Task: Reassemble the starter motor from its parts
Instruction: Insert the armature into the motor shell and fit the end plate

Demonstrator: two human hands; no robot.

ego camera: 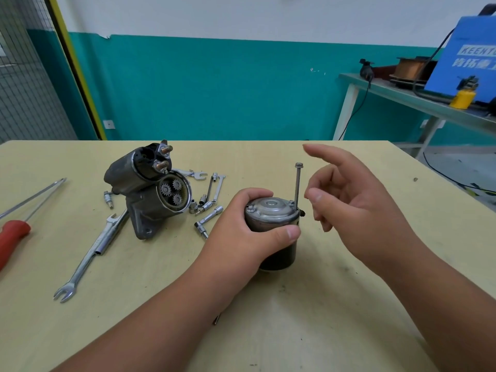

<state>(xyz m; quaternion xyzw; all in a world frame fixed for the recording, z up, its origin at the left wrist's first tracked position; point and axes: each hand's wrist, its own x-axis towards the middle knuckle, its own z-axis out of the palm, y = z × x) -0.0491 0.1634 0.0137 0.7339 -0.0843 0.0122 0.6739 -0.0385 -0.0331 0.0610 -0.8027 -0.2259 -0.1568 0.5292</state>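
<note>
The dark motor body [279,237] with a silver end cap [272,208] stands upright on the table, a little right of centre. My left hand [241,224] grips it around the top, thumb across the front. A long through bolt [297,186] stands upright in the cap's right edge, most of its shank sticking out. My right hand [357,194] hovers just right of the bolt, fingers relaxed and apart, holding nothing. The grey drive housing with solenoid [145,189] lies to the left, its three planetary gears [171,191] exposed.
Several sockets and small wrenches [209,194] lie between the housing and the motor body. A long combination wrench [94,251] rests at front left. A red-handled screwdriver [13,232] lies at the left edge. A side bench with a blue welder [461,60] stands at back right.
</note>
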